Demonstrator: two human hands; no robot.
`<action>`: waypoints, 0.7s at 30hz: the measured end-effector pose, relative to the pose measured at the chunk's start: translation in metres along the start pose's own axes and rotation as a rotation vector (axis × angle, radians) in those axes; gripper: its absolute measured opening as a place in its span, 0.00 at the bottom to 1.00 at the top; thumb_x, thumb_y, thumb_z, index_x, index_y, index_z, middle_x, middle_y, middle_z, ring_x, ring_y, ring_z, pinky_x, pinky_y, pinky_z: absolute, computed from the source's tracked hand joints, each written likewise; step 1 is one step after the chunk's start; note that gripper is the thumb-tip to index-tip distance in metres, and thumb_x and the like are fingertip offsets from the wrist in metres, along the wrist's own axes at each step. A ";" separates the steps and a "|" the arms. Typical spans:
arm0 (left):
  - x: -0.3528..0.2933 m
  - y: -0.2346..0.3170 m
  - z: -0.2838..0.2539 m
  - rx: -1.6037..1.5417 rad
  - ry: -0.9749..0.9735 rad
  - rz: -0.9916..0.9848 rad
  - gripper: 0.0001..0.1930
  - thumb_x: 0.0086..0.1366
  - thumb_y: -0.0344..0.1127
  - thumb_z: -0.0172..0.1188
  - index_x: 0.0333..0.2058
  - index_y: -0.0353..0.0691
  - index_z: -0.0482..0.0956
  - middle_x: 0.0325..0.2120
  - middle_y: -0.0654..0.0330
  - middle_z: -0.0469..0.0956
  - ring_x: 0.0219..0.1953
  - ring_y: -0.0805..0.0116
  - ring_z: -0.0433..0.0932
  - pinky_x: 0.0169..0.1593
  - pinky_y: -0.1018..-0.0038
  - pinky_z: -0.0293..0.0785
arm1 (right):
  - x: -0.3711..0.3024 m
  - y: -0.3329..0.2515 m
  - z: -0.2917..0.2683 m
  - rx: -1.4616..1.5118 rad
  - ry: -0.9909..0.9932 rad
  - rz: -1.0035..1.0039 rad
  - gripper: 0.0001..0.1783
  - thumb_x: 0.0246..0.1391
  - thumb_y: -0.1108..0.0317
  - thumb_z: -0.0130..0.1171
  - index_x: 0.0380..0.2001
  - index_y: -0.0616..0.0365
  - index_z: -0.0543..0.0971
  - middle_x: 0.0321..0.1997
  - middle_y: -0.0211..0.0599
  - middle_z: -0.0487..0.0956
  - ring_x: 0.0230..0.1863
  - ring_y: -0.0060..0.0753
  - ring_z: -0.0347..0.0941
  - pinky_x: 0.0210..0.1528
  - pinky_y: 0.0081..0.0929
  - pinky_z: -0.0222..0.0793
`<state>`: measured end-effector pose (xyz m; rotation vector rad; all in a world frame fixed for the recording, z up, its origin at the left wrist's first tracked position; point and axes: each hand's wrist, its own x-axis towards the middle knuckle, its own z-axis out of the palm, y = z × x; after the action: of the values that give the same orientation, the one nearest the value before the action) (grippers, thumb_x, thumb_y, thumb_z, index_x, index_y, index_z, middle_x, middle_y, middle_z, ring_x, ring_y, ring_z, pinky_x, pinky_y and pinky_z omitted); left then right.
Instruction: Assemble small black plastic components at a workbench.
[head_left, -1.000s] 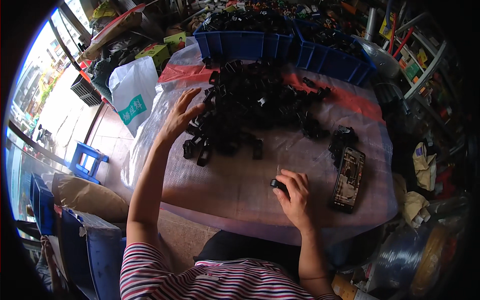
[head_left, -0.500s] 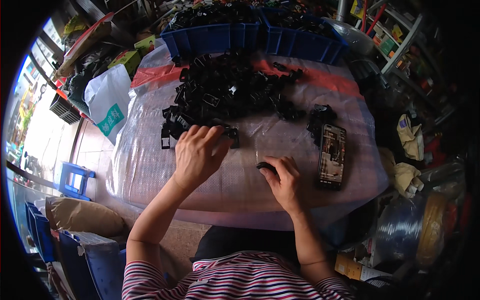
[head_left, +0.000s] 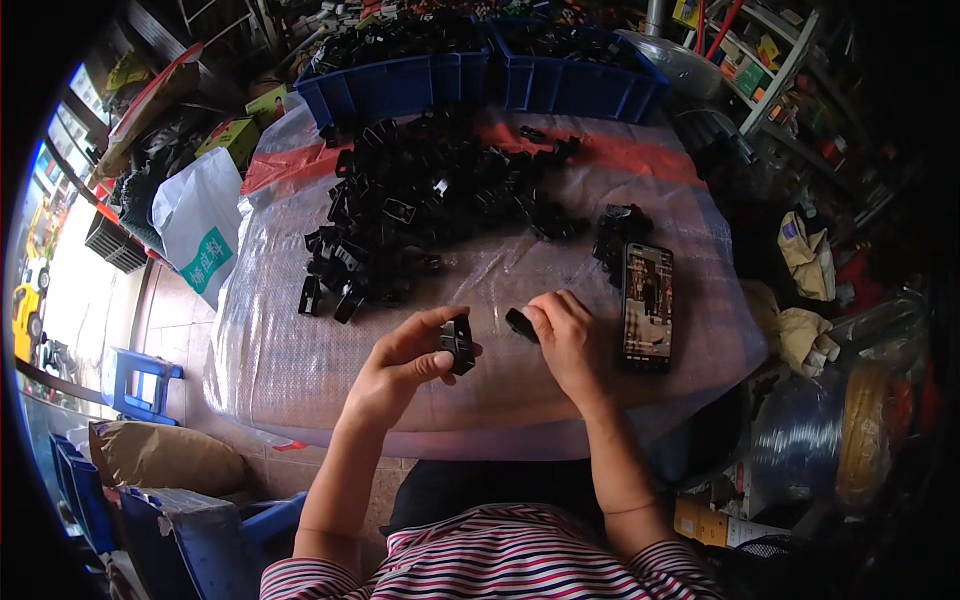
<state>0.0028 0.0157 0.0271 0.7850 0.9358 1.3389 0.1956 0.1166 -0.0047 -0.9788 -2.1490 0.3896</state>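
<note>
Your left hand (head_left: 400,365) pinched a small black plastic part (head_left: 459,345) between thumb and fingers, holding it just above the desk (head_left: 300,380). Your right hand (head_left: 565,335) was curled, gripping a second black piece (head_left: 521,325) at the fingertips, with only its left end showing. The two pieces sat near each other, not touching, both over the near middle of the desk.

Just right of your right hand a phone (head_left: 647,305) lay flat, screen up and lit. Above the phone was a small clump of black parts (head_left: 618,228). Farther out, the big pile of black parts (head_left: 430,200) covered the middle and far left of the desk, with a few loose ones (head_left: 330,295) straggling at its near-left edge.

The desk was wrapped in clear plastic sheet, with red sheet (head_left: 620,155) showing at the far side. Two blue bins (head_left: 480,85) stood side by side at the far edge, holding more black parts.

Left of the desk was a white sack (head_left: 195,235). Near left on the floor were a blue stool (head_left: 135,375) and a tan sack (head_left: 160,455). On the right there were rags (head_left: 805,290) and a roll of clear sheet (head_left: 810,440). Your striped shirt (head_left: 500,560) showed at the bottom.
</note>
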 end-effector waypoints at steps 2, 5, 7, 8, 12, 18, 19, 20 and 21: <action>-0.005 -0.025 -0.008 -0.109 -0.016 0.059 0.25 0.54 0.31 0.64 0.50 0.34 0.68 0.35 0.61 0.76 0.46 0.61 0.76 0.40 0.76 0.71 | -0.003 0.005 -0.005 0.086 0.006 0.005 0.08 0.51 0.70 0.59 0.35 0.60 0.75 0.32 0.41 0.75 0.31 0.42 0.73 0.31 0.30 0.68; -0.012 -0.037 -0.009 -0.237 0.010 0.052 0.22 0.55 0.27 0.62 0.49 0.35 0.68 0.38 0.58 0.75 0.48 0.61 0.75 0.43 0.74 0.73 | -0.011 -0.009 -0.013 0.065 -0.086 -0.048 0.17 0.44 0.73 0.63 0.41 0.61 0.76 0.35 0.39 0.76 0.40 0.40 0.71 0.41 0.29 0.68; -0.007 -0.043 -0.009 -0.221 -0.012 0.089 0.20 0.56 0.25 0.60 0.48 0.35 0.67 0.38 0.56 0.75 0.46 0.63 0.75 0.45 0.73 0.73 | -0.015 -0.009 -0.008 0.020 -0.120 -0.048 0.20 0.42 0.76 0.64 0.42 0.61 0.75 0.37 0.39 0.76 0.40 0.43 0.71 0.41 0.32 0.68; -0.005 -0.044 -0.009 -0.207 -0.012 0.090 0.19 0.56 0.25 0.59 0.47 0.34 0.67 0.39 0.55 0.74 0.44 0.67 0.74 0.45 0.73 0.73 | -0.018 -0.011 -0.008 0.100 -0.087 -0.004 0.20 0.42 0.76 0.64 0.42 0.61 0.75 0.36 0.39 0.76 0.39 0.42 0.71 0.40 0.32 0.68; -0.005 -0.048 -0.005 -0.244 -0.016 0.097 0.19 0.57 0.25 0.59 0.48 0.35 0.68 0.40 0.59 0.73 0.43 0.70 0.73 0.47 0.75 0.71 | -0.019 -0.049 -0.018 0.344 0.047 -0.097 0.17 0.43 0.76 0.64 0.40 0.62 0.77 0.35 0.38 0.77 0.35 0.34 0.73 0.38 0.26 0.69; -0.012 -0.048 0.008 -0.134 0.083 0.146 0.21 0.58 0.26 0.59 0.50 0.35 0.67 0.42 0.62 0.72 0.46 0.72 0.70 0.53 0.75 0.64 | -0.019 -0.057 -0.004 0.331 0.028 -0.186 0.20 0.38 0.76 0.67 0.39 0.59 0.78 0.34 0.36 0.77 0.33 0.36 0.71 0.34 0.28 0.69; -0.012 -0.048 0.010 -0.088 0.121 0.148 0.21 0.59 0.27 0.58 0.51 0.35 0.67 0.43 0.61 0.72 0.47 0.71 0.70 0.53 0.74 0.64 | -0.020 -0.056 -0.001 0.333 0.026 -0.189 0.20 0.38 0.76 0.67 0.39 0.59 0.78 0.34 0.36 0.77 0.33 0.36 0.71 0.34 0.28 0.69; -0.013 -0.047 0.013 -0.088 0.124 0.150 0.21 0.59 0.27 0.58 0.51 0.35 0.67 0.43 0.61 0.72 0.47 0.71 0.70 0.53 0.74 0.64 | -0.023 -0.055 0.001 0.304 0.030 -0.211 0.20 0.38 0.76 0.68 0.39 0.59 0.78 0.35 0.36 0.77 0.32 0.36 0.71 0.34 0.28 0.69; -0.014 -0.047 0.015 -0.132 0.112 0.179 0.21 0.59 0.29 0.58 0.51 0.35 0.67 0.44 0.60 0.72 0.48 0.70 0.70 0.54 0.74 0.64 | -0.025 -0.055 0.003 0.276 0.034 -0.231 0.20 0.37 0.76 0.68 0.38 0.59 0.78 0.36 0.37 0.77 0.32 0.37 0.71 0.34 0.28 0.68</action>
<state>0.0372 -0.0021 -0.0062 0.7113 0.8698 1.5977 0.1757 0.0619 0.0100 -0.5720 -2.0810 0.5341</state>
